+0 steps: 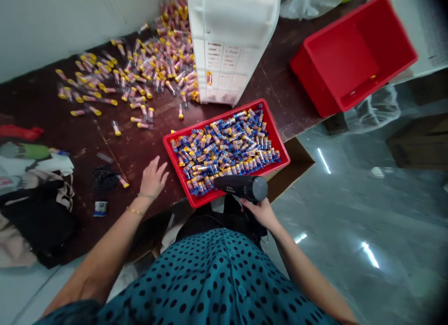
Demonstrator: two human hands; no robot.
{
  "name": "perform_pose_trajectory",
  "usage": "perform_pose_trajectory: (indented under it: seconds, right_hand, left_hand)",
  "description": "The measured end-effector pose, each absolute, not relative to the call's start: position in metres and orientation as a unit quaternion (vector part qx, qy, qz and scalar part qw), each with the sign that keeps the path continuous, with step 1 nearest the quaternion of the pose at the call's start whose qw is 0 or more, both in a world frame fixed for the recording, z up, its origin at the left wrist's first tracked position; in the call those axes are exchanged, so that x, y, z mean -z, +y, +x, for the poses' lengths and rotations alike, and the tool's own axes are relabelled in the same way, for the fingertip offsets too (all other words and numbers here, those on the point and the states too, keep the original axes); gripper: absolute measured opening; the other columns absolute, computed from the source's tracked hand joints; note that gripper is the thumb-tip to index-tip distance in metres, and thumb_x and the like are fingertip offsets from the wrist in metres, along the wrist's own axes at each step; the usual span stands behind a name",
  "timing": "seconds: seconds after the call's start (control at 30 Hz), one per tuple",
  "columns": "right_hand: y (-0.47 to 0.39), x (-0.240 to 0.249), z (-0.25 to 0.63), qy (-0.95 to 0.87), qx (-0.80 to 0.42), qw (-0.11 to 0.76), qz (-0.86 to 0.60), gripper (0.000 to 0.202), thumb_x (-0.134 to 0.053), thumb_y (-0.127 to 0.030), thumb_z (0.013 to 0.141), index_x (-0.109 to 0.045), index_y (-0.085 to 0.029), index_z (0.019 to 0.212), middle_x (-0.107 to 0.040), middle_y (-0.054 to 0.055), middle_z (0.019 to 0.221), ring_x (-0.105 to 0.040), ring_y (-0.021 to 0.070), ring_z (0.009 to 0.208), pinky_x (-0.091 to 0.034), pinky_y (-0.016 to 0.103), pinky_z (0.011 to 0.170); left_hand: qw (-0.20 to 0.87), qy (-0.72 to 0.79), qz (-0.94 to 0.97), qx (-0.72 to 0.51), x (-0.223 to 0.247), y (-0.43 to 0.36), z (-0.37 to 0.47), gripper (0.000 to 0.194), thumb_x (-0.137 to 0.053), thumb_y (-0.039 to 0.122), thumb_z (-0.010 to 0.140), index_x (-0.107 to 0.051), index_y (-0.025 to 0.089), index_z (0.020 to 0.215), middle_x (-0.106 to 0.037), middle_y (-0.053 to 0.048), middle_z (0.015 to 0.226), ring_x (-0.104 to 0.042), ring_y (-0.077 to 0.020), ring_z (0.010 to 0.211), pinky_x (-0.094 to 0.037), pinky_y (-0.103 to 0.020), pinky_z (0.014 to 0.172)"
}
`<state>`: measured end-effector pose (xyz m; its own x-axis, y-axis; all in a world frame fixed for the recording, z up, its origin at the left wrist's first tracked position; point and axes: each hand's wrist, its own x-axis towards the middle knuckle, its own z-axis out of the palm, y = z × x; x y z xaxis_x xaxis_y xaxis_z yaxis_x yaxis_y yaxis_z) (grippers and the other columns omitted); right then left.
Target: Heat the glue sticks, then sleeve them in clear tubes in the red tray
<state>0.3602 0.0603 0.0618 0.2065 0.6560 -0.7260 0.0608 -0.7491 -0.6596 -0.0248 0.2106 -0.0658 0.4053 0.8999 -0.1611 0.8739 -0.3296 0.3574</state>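
Observation:
My right hand (pixel 261 214) is wrapped round the handle of a black hair dryer (pixel 241 187), whose barrel lies over the near edge of a red tray and points left. The red tray (pixel 278 137) holds many small tubes (pixel 224 145) with blue wrapping and yellow caps, some of them lined up in rows along the near side. Left of the tray, my left hand (pixel 153 176) hovers at or rests on the dark table, fingers spread, with nothing in it.
Loose yellow-capped tubes (pixel 150 68) are heaped at the back left. Behind the tray stands a white plastic rack (pixel 231 50). A red bin (pixel 346 59) sits at the right edge of the table (pixel 133 129). Cloth and a black bag (pixel 38 217) lie at the left.

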Motion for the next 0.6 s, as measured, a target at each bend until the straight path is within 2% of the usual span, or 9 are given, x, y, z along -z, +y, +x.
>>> perform_pose_trajectory:
  seconds: [0.1, 0.2, 0.27, 0.33, 0.4, 0.5, 0.6]
  right_hand:
    - [0.079, -0.057, 0.367, -0.229, -0.508, 0.297, -0.775, 0.042, -0.073, -0.055, 0.072, -0.069, -0.013, 0.070, -0.069, 0.008, 0.060, -0.062, 0.0202, 0.054, -0.048, 0.029, 0.053]
    - [0.099, -0.056, 0.375, -0.248, -0.522, 0.328, -0.747, 0.040, -0.072, -0.054, 0.074, -0.070, -0.014, 0.070, -0.070, 0.008, 0.062, -0.064, 0.0215, 0.058, -0.051, 0.031, 0.058]
    - [0.112, -0.057, 0.377, -0.278, -0.525, 0.353, -0.723, 0.036, -0.072, -0.051, 0.075, -0.072, -0.014, 0.077, -0.074, 0.009, 0.071, -0.067, 0.0232, 0.067, -0.054, 0.033, 0.066]
    - [0.125, -0.058, 0.379, -0.301, -0.483, 0.392, -0.723, 0.036, -0.073, -0.047, 0.075, -0.074, -0.014, 0.089, -0.076, 0.010, 0.089, -0.069, 0.0248, 0.081, -0.055, 0.035, 0.078]
    - [0.138, -0.057, 0.382, -0.318, -0.448, 0.413, -0.726, 0.040, -0.074, -0.045, 0.074, -0.073, -0.013, 0.099, -0.075, 0.010, 0.101, -0.069, 0.0254, 0.089, -0.054, 0.037, 0.084]
    - [0.152, -0.058, 0.394, -0.325, -0.455, 0.405, -0.723, 0.043, -0.075, -0.045, 0.073, -0.073, -0.012, 0.100, -0.076, 0.010, 0.099, -0.069, 0.0254, 0.086, -0.054, 0.037, 0.080]
    - [0.149, -0.060, 0.411, -0.302, -0.420, 0.417, -0.747, 0.044, -0.076, -0.046, 0.071, -0.073, -0.013, 0.100, -0.075, 0.011, 0.098, -0.069, 0.0247, 0.085, -0.054, 0.035, 0.077]
  left_hand:
    - [0.197, 0.553, 0.809, -0.031, 0.070, 0.169, -0.031, 0.040, -0.046, 0.033, 0.094, -0.058, 0.017, 0.128, -0.039, -0.021, 0.152, -0.039, -0.0354, 0.138, -0.039, -0.053, 0.104]
    - [0.205, 0.503, 0.839, -0.007, 0.077, 0.131, -0.015, 0.036, -0.049, 0.030, 0.092, -0.062, 0.018, 0.123, -0.050, -0.019, 0.143, -0.047, -0.0345, 0.130, -0.043, -0.050, 0.101]
    - [0.220, 0.456, 0.862, 0.025, 0.080, 0.113, 0.003, 0.036, -0.051, 0.026, 0.091, -0.062, 0.020, 0.124, -0.057, -0.016, 0.137, -0.051, -0.0332, 0.126, -0.045, -0.048, 0.098]
    - [0.218, 0.437, 0.871, 0.046, 0.082, 0.104, 0.024, 0.038, -0.051, 0.020, 0.090, -0.062, 0.020, 0.126, -0.060, -0.016, 0.132, -0.053, -0.0326, 0.122, -0.047, -0.046, 0.095]
    - [0.209, 0.441, 0.871, 0.052, 0.085, 0.106, 0.045, 0.041, -0.048, 0.011, 0.088, -0.063, 0.020, 0.125, -0.063, -0.016, 0.126, -0.057, -0.0309, 0.114, -0.049, -0.045, 0.091]
    - [0.203, 0.452, 0.868, 0.044, 0.092, 0.131, 0.072, 0.049, -0.044, 0.001, 0.084, -0.064, 0.021, 0.124, -0.066, -0.015, 0.117, -0.061, -0.0262, 0.100, -0.052, -0.040, 0.085]
    - [0.202, 0.468, 0.860, 0.031, 0.103, 0.171, 0.091, 0.047, -0.045, 0.003, 0.085, -0.063, 0.021, 0.125, -0.063, -0.015, 0.119, -0.062, -0.0245, 0.098, -0.053, -0.036, 0.080]
